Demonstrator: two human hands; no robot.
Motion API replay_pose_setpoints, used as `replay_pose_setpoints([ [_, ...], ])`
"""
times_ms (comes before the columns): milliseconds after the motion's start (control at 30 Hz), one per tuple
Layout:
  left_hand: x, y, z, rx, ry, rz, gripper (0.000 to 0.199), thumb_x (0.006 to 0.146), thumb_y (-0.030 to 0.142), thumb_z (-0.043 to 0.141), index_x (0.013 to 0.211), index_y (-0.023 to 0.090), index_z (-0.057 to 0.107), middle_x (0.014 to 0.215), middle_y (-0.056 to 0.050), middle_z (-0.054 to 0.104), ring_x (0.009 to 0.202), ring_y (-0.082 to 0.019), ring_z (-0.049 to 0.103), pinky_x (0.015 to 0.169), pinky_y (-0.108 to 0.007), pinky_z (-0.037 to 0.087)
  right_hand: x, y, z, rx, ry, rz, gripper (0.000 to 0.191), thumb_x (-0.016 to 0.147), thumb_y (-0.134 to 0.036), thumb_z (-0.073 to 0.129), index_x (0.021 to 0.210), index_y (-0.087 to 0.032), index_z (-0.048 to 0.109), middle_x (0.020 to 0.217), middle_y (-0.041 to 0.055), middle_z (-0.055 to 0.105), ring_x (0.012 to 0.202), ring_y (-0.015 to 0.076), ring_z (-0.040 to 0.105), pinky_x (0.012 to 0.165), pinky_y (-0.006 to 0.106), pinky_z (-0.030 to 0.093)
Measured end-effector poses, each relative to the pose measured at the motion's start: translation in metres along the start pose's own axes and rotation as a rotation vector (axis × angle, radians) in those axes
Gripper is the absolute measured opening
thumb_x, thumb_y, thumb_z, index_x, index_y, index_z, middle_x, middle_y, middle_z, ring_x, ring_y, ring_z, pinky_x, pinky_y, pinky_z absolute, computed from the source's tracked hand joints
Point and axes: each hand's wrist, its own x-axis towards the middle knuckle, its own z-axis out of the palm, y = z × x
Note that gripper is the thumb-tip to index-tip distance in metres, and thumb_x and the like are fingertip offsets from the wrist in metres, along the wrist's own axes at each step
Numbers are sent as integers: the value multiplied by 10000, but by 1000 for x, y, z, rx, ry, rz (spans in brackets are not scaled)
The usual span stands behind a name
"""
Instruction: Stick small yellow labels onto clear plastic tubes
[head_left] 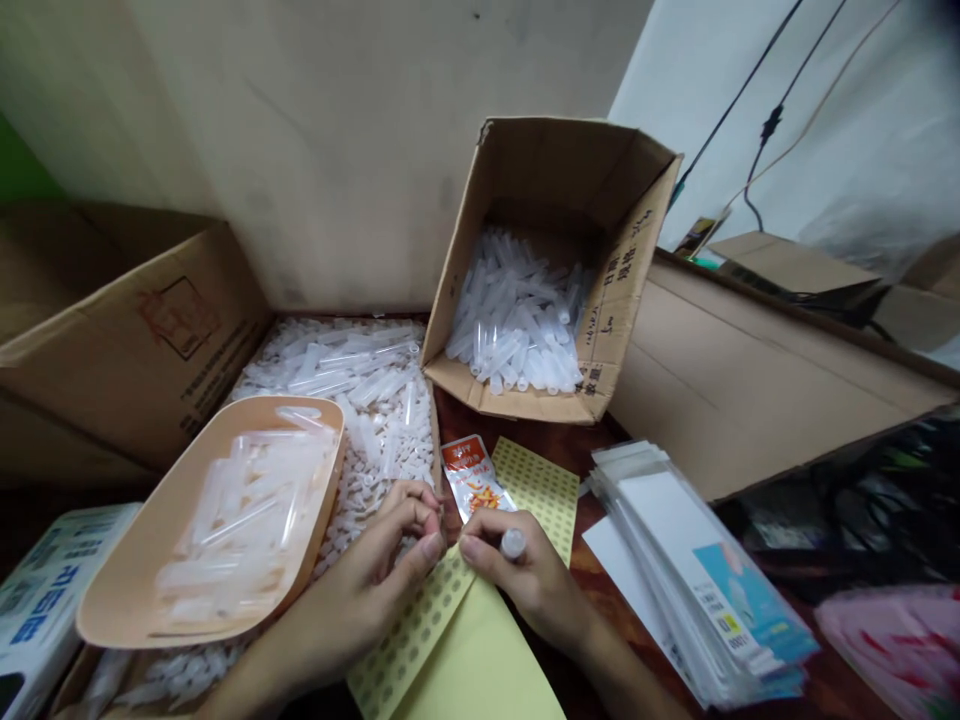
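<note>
My right hand (541,578) is closed, with a translucent plastic tube (514,543) tucked in the fingers, its end pointing up. Its thumb and forefinger meet at the edge of a yellow sheet of small round stickers (420,628). Just left of it, my left hand (394,550) has its thumb and fingers pinched together above the same sheet; whatever is between the fingertips is too small to make out. Plain yellow backing paper (480,665) lies under my hands. Beyond them are a second dotted sticker sheet (536,490) and a red and white food packet (474,475).
A peach plastic basket (330,500) of clear tubes stands left, over a tray of small white caps (409,445) and tubes. A tilted cardboard box (637,270) holds more tubes. Packaged white cards (675,540) are stacked right. Another carton (187,350) stands far left.
</note>
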Motion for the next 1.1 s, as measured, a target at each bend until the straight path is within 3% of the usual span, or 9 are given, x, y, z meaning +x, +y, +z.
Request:
replay_pose_setpoints([
  [133,1,-1,3,-88,42,30,205,1039,386,485,918,231,540,1160,-37,475,1208,-191,458,1095,-298,317,1,1,4,-103,29,-43,272,959,-352,555,777,-171,642,694,-10,571,658,143,509,639,261,371],
  [200,2,-2,5,-103,54,49,208,1033,394,496,920,229,552,1166,-41,481,1224,-197,460,1098,-305,314,0,2,4,-118,92,-50,189,964,-340,565,978,-184,671,823,11,639,727,161,568,679,264,410],
  [300,3,-2,7,-119,140,60,227,1017,422,520,918,224,573,1173,-53,493,1214,-209,471,1075,-304,342,1,3,-1,-121,255,-64,246,1002,-340,538,1206,-224,611,1032,44,651,888,190,611,776,282,453],
  [467,7,-3,9,-153,275,42,278,977,464,574,875,208,607,1144,-71,541,1187,-225,492,1054,-304,377,7,7,-9,-128,358,-201,291,1038,-334,496,826,-203,648,890,38,589,868,186,584,762,278,446],
  [633,9,-4,9,-160,327,42,302,943,488,614,862,197,626,1122,-82,568,1159,-240,524,1021,-316,406,11,12,-8,-187,345,-168,172,936,-290,656,803,-207,584,839,7,570,799,176,569,741,281,450],
  [767,9,-5,8,-133,348,51,288,947,478,600,885,198,624,1128,-84,560,1160,-238,521,1032,-322,391,-2,-1,-32,-322,368,-77,216,826,-261,773,717,-206,595,714,-17,613,678,165,576,647,268,440],
  [900,9,-6,8,-131,366,66,253,956,435,588,859,203,616,1116,-75,555,1148,-225,514,1036,-312,375,-38,-16,-52,-525,456,21,186,822,-270,787,692,-206,671,676,-10,681,626,174,622,607,269,457],
  [1033,10,-8,11,-160,350,79,221,955,405,593,862,208,629,1095,-63,553,1112,-214,521,1002,-300,389,-73,-3,-43,-702,455,9,193,942,-284,666,768,-215,712,729,9,706,657,186,657,629,284,486],
  [1100,10,-9,12,-170,333,87,217,956,400,594,863,209,637,1091,-60,552,1098,-212,525,982,-295,401,-80,11,-37,-830,455,9,163,977,-322,617,937,-204,723,867,56,720,791,235,674,723,339,513],
])
